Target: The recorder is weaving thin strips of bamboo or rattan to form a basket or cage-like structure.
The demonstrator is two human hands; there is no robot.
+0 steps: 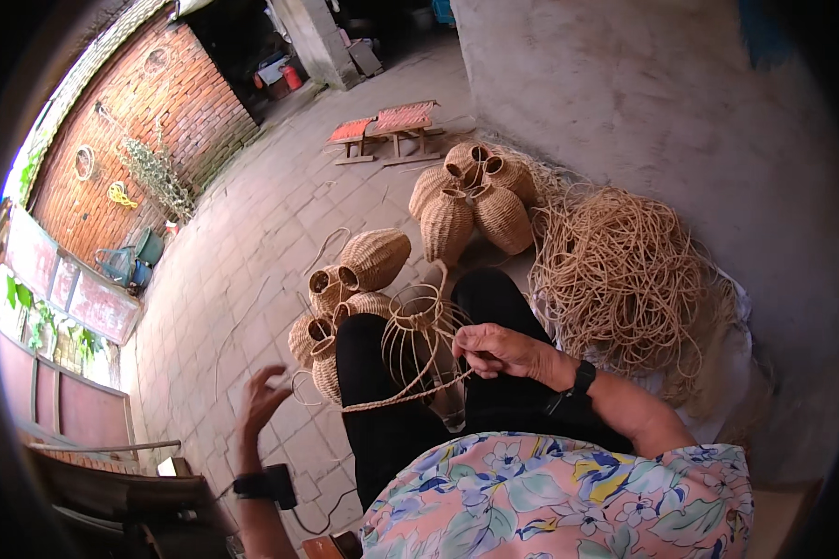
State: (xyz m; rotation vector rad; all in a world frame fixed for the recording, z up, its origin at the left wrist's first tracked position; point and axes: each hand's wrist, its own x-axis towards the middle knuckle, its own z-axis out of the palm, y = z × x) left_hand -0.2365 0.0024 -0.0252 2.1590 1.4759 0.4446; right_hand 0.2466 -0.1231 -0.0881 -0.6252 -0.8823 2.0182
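A wire vase-shaped frame [419, 321] rests on my lap between my knees, partly wrapped at its base. My right hand [499, 350] grips a tan twisted cord [391, 399] against the frame. The cord runs down and left across my black trouser leg toward my left hand [259, 398], which is raised out to the side with fingers curled; a thin loop of the cord [300, 387] hangs by it, and whether the fingers pinch it is unclear. Both wrists carry black bands.
Finished woven vase-shaped baskets lie in two heaps: one by my left knee [350, 279], one farther ahead [471, 200]. A big tangle of tan cord [620, 275] lies at my right by a grey wall. Two low red stools [391, 126] stand beyond on the paved yard.
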